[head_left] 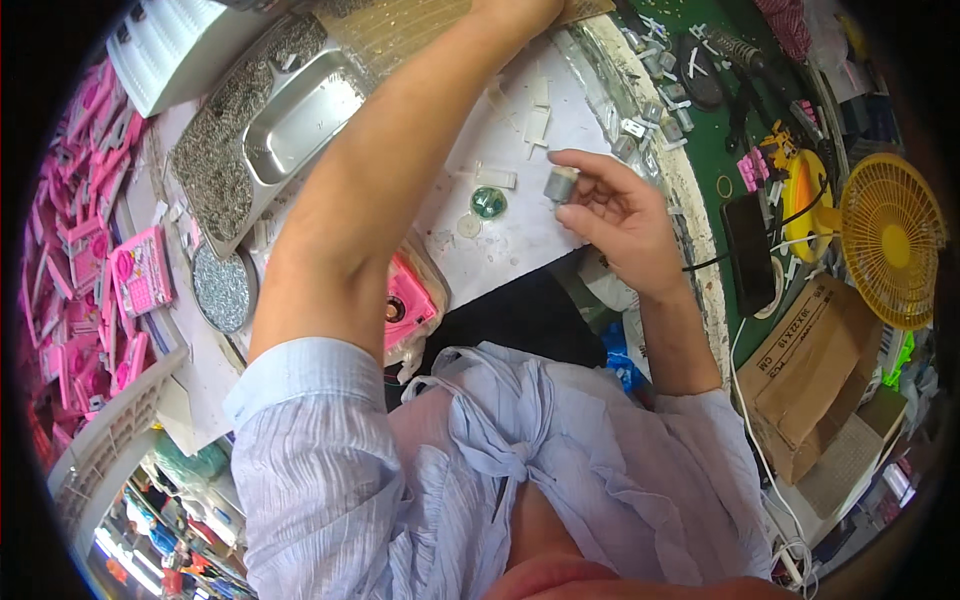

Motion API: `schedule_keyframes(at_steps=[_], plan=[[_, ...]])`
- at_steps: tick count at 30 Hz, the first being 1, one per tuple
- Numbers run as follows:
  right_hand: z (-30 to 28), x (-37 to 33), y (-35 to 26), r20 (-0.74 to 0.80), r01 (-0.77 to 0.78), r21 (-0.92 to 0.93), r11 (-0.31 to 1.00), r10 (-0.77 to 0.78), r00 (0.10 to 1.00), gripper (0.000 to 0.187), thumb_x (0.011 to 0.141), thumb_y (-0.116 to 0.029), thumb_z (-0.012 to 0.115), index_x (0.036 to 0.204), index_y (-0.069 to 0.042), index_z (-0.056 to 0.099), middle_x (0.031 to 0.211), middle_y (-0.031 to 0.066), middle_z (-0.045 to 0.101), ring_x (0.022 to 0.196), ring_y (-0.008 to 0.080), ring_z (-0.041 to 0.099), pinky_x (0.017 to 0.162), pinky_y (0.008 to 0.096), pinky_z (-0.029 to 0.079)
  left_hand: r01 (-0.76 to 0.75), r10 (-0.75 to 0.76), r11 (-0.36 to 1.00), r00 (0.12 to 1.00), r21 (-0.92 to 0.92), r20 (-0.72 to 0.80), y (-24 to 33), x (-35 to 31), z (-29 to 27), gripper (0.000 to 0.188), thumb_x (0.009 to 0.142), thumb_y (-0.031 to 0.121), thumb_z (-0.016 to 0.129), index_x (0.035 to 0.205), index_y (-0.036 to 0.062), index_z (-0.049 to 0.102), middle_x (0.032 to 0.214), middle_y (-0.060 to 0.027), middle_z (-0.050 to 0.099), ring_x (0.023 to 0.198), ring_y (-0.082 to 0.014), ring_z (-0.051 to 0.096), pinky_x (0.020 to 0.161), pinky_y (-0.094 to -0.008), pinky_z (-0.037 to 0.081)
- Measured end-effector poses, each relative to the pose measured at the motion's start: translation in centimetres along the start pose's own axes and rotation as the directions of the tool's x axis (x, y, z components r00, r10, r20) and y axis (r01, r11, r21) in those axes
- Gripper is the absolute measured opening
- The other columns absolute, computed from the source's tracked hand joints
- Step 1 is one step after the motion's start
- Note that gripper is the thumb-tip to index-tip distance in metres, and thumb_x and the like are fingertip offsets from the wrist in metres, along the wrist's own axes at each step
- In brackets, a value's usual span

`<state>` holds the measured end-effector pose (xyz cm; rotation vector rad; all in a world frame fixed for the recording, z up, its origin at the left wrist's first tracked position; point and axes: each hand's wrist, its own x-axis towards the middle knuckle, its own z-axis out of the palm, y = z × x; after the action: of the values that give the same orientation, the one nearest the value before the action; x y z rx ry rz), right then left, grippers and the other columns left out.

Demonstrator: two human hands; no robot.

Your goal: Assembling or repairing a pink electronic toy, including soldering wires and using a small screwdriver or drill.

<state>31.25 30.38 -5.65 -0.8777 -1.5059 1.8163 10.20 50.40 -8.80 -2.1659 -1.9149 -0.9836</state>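
Between the thumb and fingers of my right hand (pixel 625 215) is a small grey metal cylinder, like a little motor (pixel 560 184), held above the white work surface (pixel 510 243). My left arm stretches across to the far edge, where my left hand (pixel 520 10) is cut off by the top of the picture; its fingers are hidden. Beside the motor lie a round green disc (pixel 488 202), a clear round piece (pixel 468 225) and a clear rectangular piece (pixel 496 177). White plastic parts (pixel 537 120) lie farther back. Partly behind my left arm sits a pink plastic casing (pixel 405 305).
Left of my arm are a metal tray (pixel 305 118) with many small screws and a round dish of metal bits (pixel 222 290). Pink casings (pixel 85 260) heap at far left. At right are a yellow fan (pixel 890 240), a dark phone (pixel 748 250) and a cardboard box (pixel 812 375).
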Motion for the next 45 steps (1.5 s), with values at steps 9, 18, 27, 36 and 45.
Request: schedule_keyframes(at_steps=[9, 18, 27, 36, 45], plan=[[2.3, 3.3, 0.1, 0.212, 0.205, -0.678, 0.706, -0.079, 0.974, 0.036, 0.083, -0.004, 0.066, 0.118, -0.005, 0.071, 0.085, 0.0119, 0.068, 0.071, 0.0260, 0.065, 0.069, 0.0356, 0.053, 0.340, -0.184, 0.690, 0.936, -0.639, 0.299, 2.2, -14.8, -20.9, 0.016, 0.094, 0.012, 0.068, 0.103, 0.0016, 0.076, 0.090, -0.0077, 0.074, 0.079, -0.0167, 0.069, 0.071, -0.0316, 0.054], [4.3, 4.3, -0.4, 0.319, 0.328, -0.787, 0.523, -0.110, 0.941, 0.040, 0.082, -0.001, 0.068, 0.122, -0.005, 0.070, 0.081, 0.0063, 0.065, 0.067, 0.0141, 0.062, 0.062, 0.0279, 0.050, 0.534, -0.516, 0.389, 0.801, -0.750, 0.303, 4.2, -31.4, -25.0, 0.015, 0.089, -0.006, 0.071, 0.103, -0.0034, 0.073, 0.099, -0.0094, 0.071, 0.086, -0.0129, 0.067, 0.073, -0.0244, 0.055], [11.7, 1.2, -0.9, 0.498, -0.336, 0.064, 0.940, 0.262, 0.827, 0.048, 0.088, 0.002, 0.075, 0.134, 0.001, 0.060, 0.084, 0.0016, 0.063, 0.072, 0.0057, 0.059, 0.066, 0.0198, 0.048, 0.536, -0.638, 0.417, 0.748, -0.734, 0.184, 6.8, -33.2, -24.1, 0.032, 0.086, -0.004, 0.075, 0.117, -0.0007, 0.066, 0.097, -0.0090, 0.071, 0.089, -0.0151, 0.072, 0.077, -0.0281, 0.060], [12.5, 2.1, -0.2, 0.506, -0.355, 0.052, 0.934, 0.281, 0.815, 0.046, 0.088, 0.002, 0.075, 0.132, 0.002, 0.061, 0.088, 0.0038, 0.065, 0.073, 0.0076, 0.062, 0.064, 0.0212, 0.051, 0.531, -0.639, 0.409, 0.747, -0.743, 0.182, 6.2, -33.7, -24.0, 0.033, 0.086, -0.004, 0.075, 0.116, 0.0001, 0.062, 0.097, -0.0088, 0.071, 0.090, -0.0155, 0.072, 0.079, -0.0276, 0.060], [12.3, 2.5, -1.6, 0.455, 0.025, -0.243, 0.970, 0.091, 0.886, 0.033, 0.090, -0.008, 0.078, 0.120, -0.004, 0.066, 0.077, 0.0038, 0.067, 0.066, 0.0044, 0.060, 0.058, 0.0227, 0.047, 0.220, -0.282, 0.903, 0.951, -0.369, -0.122, 4.9, -33.6, -23.9, 0.032, 0.079, -0.008, 0.076, 0.107, 0.0026, 0.065, 0.092, -0.0119, 0.070, 0.081, -0.0257, 0.071, 0.071, -0.0344, 0.058]])
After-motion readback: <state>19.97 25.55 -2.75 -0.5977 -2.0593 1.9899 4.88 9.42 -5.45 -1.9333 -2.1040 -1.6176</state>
